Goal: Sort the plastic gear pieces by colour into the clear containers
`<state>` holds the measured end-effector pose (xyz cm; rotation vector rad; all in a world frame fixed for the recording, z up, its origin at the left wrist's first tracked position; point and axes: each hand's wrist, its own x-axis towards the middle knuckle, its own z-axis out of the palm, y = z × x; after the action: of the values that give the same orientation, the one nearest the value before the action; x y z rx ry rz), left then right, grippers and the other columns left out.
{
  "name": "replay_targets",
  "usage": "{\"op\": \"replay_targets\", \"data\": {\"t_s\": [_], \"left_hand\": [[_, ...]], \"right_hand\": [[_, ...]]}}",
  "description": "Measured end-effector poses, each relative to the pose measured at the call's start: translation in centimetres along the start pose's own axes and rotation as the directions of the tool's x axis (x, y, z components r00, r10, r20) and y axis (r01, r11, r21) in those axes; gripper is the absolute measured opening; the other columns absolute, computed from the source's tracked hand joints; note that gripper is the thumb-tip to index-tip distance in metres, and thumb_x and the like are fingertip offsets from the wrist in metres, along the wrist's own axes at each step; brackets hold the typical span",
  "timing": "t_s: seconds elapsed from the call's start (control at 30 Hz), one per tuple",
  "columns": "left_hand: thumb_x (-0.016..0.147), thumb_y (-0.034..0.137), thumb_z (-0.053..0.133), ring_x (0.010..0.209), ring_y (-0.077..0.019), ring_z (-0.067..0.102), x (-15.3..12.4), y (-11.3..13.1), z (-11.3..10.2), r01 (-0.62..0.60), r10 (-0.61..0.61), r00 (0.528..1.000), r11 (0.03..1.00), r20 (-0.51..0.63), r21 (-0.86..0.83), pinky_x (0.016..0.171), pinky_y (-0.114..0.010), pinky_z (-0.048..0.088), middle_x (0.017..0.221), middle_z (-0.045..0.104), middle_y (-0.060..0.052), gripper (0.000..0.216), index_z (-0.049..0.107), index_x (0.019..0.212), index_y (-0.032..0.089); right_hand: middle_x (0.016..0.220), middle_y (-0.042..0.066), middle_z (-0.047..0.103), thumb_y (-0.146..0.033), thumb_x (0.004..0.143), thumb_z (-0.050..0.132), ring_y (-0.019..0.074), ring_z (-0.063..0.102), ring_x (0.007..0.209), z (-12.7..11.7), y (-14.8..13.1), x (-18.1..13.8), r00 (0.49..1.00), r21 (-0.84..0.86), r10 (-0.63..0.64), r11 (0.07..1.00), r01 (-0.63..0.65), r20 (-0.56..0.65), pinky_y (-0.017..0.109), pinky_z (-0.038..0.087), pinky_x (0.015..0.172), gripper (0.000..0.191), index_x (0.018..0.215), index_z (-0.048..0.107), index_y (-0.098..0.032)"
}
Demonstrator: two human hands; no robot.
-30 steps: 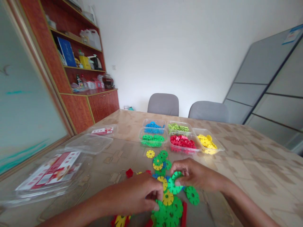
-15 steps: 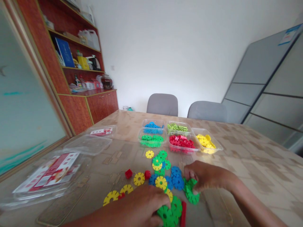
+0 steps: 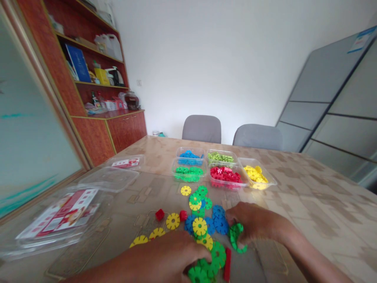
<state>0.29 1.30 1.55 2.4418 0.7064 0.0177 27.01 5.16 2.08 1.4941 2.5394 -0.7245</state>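
My left hand (image 3: pixel 173 255) lies low at the front, fingers curled down onto a cluster of joined green discs (image 3: pixel 210 263) with a yellow disc among them. My right hand (image 3: pixel 253 224) is curled around a green disc (image 3: pixel 235 237) on the table beside that cluster. Loose blue discs (image 3: pixel 216 224), yellow discs (image 3: pixel 172 221) and small red blocks (image 3: pixel 160 214) are spread on the table just beyond my fingers. A red bar (image 3: pixel 227 269) lies by the green cluster.
Clear tubs of blue (image 3: pixel 190 156), green (image 3: pixel 189 173), light green (image 3: pixel 221 157), red (image 3: pixel 225 175) and yellow pieces (image 3: pixel 255 175) stand mid-table. Clear lids (image 3: pixel 108 177) and a packet (image 3: pixel 63 214) lie left. Two grey chairs (image 3: pixel 202 128) and a wooden cabinet (image 3: pixel 97 98) stand behind.
Both hands have come down from the raised green pieces. My left hand slid back and low onto the green cluster. My right hand moved right, curled on a green disc; blue and yellow discs now show.
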Motion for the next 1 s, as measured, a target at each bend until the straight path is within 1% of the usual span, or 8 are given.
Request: {"op": "replay_targets", "data": {"t_s": [0.1,0.17,0.33,0.47,0.6,0.77,0.83,1.0], "left_hand": [[0.073,0.018,0.075,0.080,-0.0204,0.062,-0.14,-0.14,0.49,0.039,-0.039,0.999,0.999,-0.009,0.025,0.056,-0.024,0.032,0.090,0.065,0.001,0.025,0.062,0.094,0.025],[0.073,0.017,0.076,0.085,-0.0209,0.062,-0.30,-0.07,0.61,0.065,-0.065,0.998,0.998,0.001,0.021,0.060,-0.023,0.034,0.096,0.066,0.001,0.032,0.060,0.099,0.026],[0.075,0.013,0.075,0.091,-0.0170,0.062,-0.51,0.30,0.59,0.083,-0.083,0.996,0.996,0.015,-0.008,0.069,-0.020,0.037,0.099,0.065,0.005,0.031,0.059,0.096,0.028],[0.075,0.012,0.076,0.090,-0.0160,0.061,-0.51,0.37,0.38,0.049,-0.049,0.999,0.999,0.017,-0.007,0.070,-0.019,0.037,0.098,0.063,0.006,0.030,0.059,0.094,0.027],[0.074,0.012,0.078,0.097,-0.0173,0.057,-0.59,0.09,0.35,0.006,-0.006,1.000,1.000,-0.014,-0.001,0.078,-0.021,0.038,0.105,0.059,0.003,0.031,0.058,0.095,0.024],[0.076,0.023,0.078,0.096,-0.0200,0.056,-0.50,-0.17,0.31,0.014,-0.014,1.000,1.000,0.003,-0.011,0.077,-0.023,0.038,0.107,0.058,0.000,0.025,0.059,0.091,0.022],[0.078,0.025,0.077,0.096,-0.0198,0.056,-0.43,-0.08,0.19,0.016,-0.016,1.000,0.999,0.001,-0.028,0.076,-0.023,0.038,0.106,0.058,0.001,0.024,0.058,0.093,0.023],[0.071,0.018,0.081,0.099,-0.0196,0.055,-0.32,0.11,0.21,0.071,-0.074,0.997,0.994,-0.038,-0.083,0.077,-0.022,0.036,0.108,0.058,0.004,0.041,0.056,0.103,0.026]], "right_hand": [[0.070,-0.005,0.061,-0.014,0.058,0.079,0.0138,0.055,0.066,-0.09,-0.12,0.00,1.000,0.043,-0.026,0.999,0.025,0.013,0.022,0.028,0.052,0.020,0.074,0.068,-0.020],[0.068,-0.005,0.059,-0.015,0.059,0.079,0.0132,0.054,0.064,-0.12,-0.33,-0.01,0.999,0.073,-0.035,0.997,0.033,0.017,0.022,0.028,0.050,0.018,0.072,0.067,-0.019],[0.070,-0.005,0.058,-0.010,0.058,0.078,0.0131,0.052,0.065,-0.04,-0.80,0.08,0.999,0.103,-0.045,0.994,0.044,0.015,0.022,0.029,0.051,0.021,0.073,0.065,-0.018],[0.072,-0.005,0.060,-0.009,0.060,0.076,0.0132,0.052,0.065,-0.13,-0.86,0.17,0.998,0.131,-0.065,0.989,0.061,0.024,0.022,0.031,0.053,0.020,0.074,0.064,-0.018],[0.071,-0.005,0.057,-0.010,0.060,0.078,0.0129,0.050,0.066,-0.27,-0.94,0.22,0.996,0.126,-0.094,0.988,0.094,-0.011,0.022,0.030,0.054,0.021,0.073,0.064,-0.017],[0.068,-0.006,0.053,-0.008,0.059,0.079,0.0112,0.047,0.063,-0.26,-0.99,0.30,0.997,0.176,-0.080,0.981,0.082,-0.020,0.022,0.029,0.053,0.023,0.070,0.061,-0.016],[0.067,-0.007,0.053,-0.008,0.060,0.078,0.0108,0.046,0.062,-0.24,-0.90,0.41,0.996,0.188,-0.087,0.978,0.090,-0.023,0.021,0.029,0.053,0.021,0.070,0.061,-0.016],[0.070,-0.006,0.054,-0.010,0.061,0.073,0.0115,0.047,0.065,-0.25,-0.62,0.81,0.993,0.248,-0.116,0.963,0.109,0.013,0.021,0.029,0.054,0.019,0.076,0.063,-0.015]]}}
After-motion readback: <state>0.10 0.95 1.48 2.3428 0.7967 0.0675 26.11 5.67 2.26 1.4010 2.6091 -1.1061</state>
